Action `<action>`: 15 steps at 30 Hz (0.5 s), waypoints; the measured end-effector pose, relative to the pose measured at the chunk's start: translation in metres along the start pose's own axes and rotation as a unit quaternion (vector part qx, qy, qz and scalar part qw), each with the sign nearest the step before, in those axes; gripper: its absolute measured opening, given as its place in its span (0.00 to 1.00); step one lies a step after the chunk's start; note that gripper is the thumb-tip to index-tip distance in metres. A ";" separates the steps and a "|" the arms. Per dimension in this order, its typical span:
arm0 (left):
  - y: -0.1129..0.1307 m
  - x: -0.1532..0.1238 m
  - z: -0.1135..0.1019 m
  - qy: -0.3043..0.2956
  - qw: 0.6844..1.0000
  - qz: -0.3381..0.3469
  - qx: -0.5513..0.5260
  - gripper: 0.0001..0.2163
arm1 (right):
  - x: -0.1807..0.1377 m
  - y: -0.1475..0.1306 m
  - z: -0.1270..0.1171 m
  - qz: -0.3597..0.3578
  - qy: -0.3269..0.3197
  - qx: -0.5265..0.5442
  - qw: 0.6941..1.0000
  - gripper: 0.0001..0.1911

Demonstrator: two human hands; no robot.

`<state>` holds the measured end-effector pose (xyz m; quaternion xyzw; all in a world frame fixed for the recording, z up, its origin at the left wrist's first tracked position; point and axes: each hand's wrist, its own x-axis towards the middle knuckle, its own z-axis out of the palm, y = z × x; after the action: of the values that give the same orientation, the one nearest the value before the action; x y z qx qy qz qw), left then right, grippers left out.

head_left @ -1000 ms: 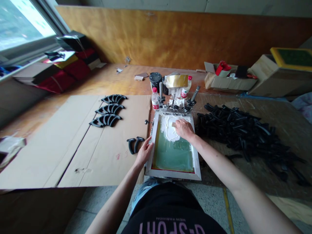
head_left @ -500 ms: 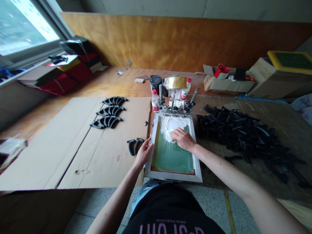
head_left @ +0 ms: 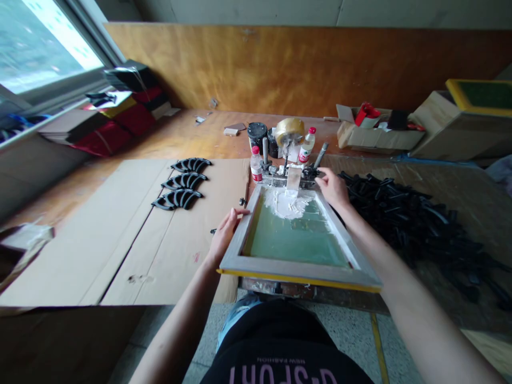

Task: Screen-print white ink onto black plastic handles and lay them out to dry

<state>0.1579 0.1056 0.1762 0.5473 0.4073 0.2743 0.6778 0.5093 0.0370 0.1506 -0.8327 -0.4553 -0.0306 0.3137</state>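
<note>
Screen frame (head_left: 298, 266) now tilted up at 6 o'clock | your left hand (head_left: 224, 234) grasps its left rail | right hand (head_left: 332, 188) off the white ink (head_left: 288, 202), fingers loose at 1 o'clock corner; grip unclear.

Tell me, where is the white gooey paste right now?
In the head view, the white paste sits at the far end of the green mesh screen frame, below the bottles, between the left hand and right hand.

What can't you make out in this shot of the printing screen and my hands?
- Head view: what lies under the raised screen frame; the frame and mesh hide it.
- Left hand: its grip on the frame edge; fingertips curl out of sight.
- Right hand: whether it touches the hinge clamps; too small.
- Bottle labels: too small.
</note>
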 end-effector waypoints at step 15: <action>-0.060 -0.009 0.067 -0.063 0.970 -0.191 -0.138 0.25 | -0.146 -0.059 0.054 -0.190 -0.098 -0.042 0.976 0.06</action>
<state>0.2064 0.0485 0.1247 0.3766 0.4192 0.1581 0.8109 0.3651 -0.0180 0.0874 -0.7421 -0.6322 -0.0274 0.2209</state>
